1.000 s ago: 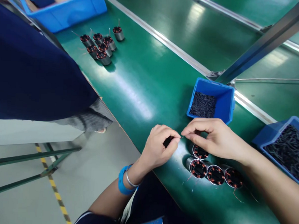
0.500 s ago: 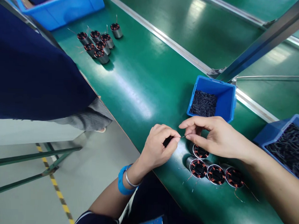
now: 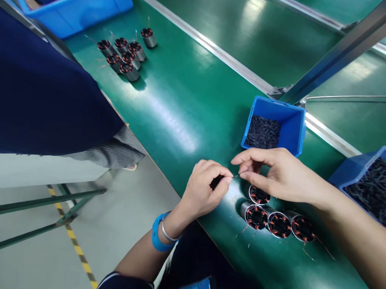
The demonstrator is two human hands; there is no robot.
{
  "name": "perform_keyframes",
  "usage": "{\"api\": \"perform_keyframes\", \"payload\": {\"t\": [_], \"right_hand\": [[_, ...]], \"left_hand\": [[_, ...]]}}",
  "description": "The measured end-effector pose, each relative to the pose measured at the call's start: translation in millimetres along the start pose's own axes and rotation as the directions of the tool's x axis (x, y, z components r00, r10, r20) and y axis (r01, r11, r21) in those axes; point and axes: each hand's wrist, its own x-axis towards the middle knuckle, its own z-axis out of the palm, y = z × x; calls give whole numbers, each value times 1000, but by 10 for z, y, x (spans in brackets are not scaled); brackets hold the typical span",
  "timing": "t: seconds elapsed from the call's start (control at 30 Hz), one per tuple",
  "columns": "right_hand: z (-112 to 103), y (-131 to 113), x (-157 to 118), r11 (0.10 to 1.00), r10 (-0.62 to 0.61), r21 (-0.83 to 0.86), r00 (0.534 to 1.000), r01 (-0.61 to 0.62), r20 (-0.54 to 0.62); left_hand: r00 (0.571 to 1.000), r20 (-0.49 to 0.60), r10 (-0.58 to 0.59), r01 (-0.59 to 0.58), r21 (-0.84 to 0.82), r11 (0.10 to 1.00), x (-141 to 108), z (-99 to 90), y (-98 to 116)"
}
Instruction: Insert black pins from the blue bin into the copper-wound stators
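Observation:
My left hand (image 3: 207, 185) is closed in a pinch, with a thin wire end (image 3: 236, 176) showing at its fingertips; a dark object shows partly inside the curled fingers. Facing it, my right hand (image 3: 268, 171) pinches at the other side of the wire end, its thumb and fingers pressed on something too small to name. Just below my right hand, a wound metal cylinder (image 3: 259, 195) is partly covered. Three more wound cylinders (image 3: 279, 225) lie in a row nearer to me, thin copper wires trailing from them.
A blue bin (image 3: 296, 132) of short black tubes stands behind my right hand, another (image 3: 348, 172) at the right edge. Several wound cylinders (image 3: 130, 71) and a large blue crate (image 3: 80, 18) are at the far left, beside a person in dark clothing (image 3: 51, 95).

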Motion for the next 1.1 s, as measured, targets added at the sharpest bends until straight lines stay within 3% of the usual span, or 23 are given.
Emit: {"api": "perform_keyframes", "payload": {"t": [0.53,0.77,1.1], "right_hand": [[-16,-40,9,1000,13,-21,999,-12,30],[-15,-88,31,992,-40,-120,999,40,6],[-38,-54,18,996,-8,-93,1000,10,23]], "left_hand": [[1000,2,3,-3,3,1000,-8,-5,1],[1000,0,2,-2,0,1000,-3,2,0],[1000,3,2,-2,7,1000,-5,-3,9]]}}
